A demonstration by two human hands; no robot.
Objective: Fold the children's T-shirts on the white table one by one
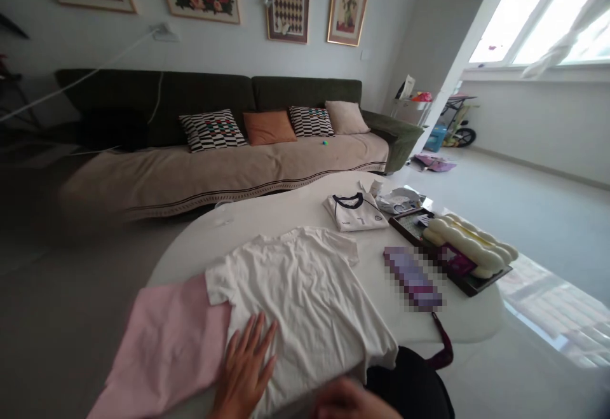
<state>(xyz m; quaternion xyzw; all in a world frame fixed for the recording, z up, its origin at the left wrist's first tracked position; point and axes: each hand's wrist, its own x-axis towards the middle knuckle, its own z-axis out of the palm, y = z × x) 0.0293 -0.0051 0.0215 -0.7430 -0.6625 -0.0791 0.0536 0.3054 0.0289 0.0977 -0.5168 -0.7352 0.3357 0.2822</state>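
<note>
A white T-shirt [305, 285] lies spread out on the white table, its neckline at the far side and its surface lightly wrinkled. My left hand [246, 365] rests flat on the shirt's near left part, fingers spread. At the bottom edge of the view, my right hand [355, 400] is near the shirt's lower hem. It is smeared by motion and partly cut off, so its fingers cannot be made out. A pink cloth [176, 336] lies to the left, partly under the shirt's left sleeve. Beyond the shirt is a folded white jersey [357, 213] with a dark collar.
On the right of the table [471, 317] stands a dark tray [471, 287] holding a puffy cream-coloured object [469, 244]. A blurred-out purple item [412, 277] lies beside the tray. Silvery crumpled packaging [400, 199] sits farther back. Behind the table is a sofa [305, 158] with cushions.
</note>
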